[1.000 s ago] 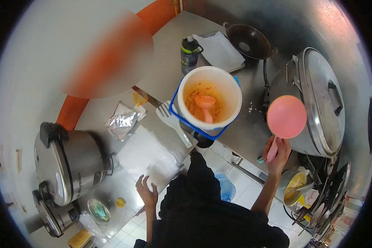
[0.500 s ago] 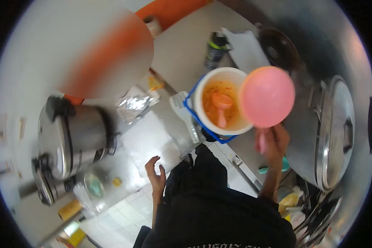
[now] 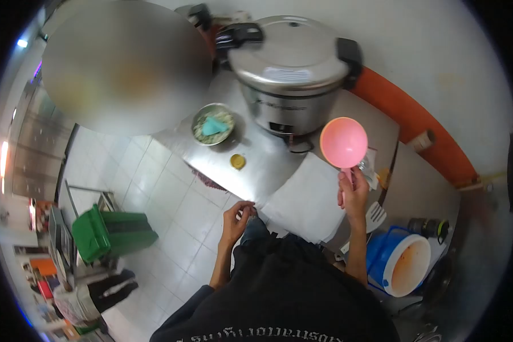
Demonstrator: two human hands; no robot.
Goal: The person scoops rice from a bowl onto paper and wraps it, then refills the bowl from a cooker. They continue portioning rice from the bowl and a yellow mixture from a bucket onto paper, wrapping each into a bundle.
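My right hand (image 3: pixel 354 194) is wrapped round the handle of a pink ladle (image 3: pixel 344 143) with an orange edge. The ladle's round bowl is above the steel table, in front of the rice cooker (image 3: pixel 290 68). My left hand (image 3: pixel 237 221) is by the table's front edge, fingers loosely bent, with nothing visible in it. A white sheet (image 3: pixel 305 199) lies on the table between my hands. Right of my right forearm stands a blue bucket (image 3: pixel 411 265) with a white rim and orange residue inside. A slotted spatula (image 3: pixel 375 216) lies beside it.
A metal bowl (image 3: pixel 213 124) of chopped pale food holds a teal piece. A small yellow object (image 3: pixel 237 162) lies near it. A dark bottle (image 3: pixel 428 228) is behind the bucket. A green bin (image 3: pixel 111 231) stands on the tiled floor (image 3: pixel 182 228) at left, with another person (image 3: pixel 82 302) beyond.
My view has turned left, towards the rice cooker. The pink ladle in my right hand has moved from beside the bucket to over the table. My left hand's fingers are more bent.
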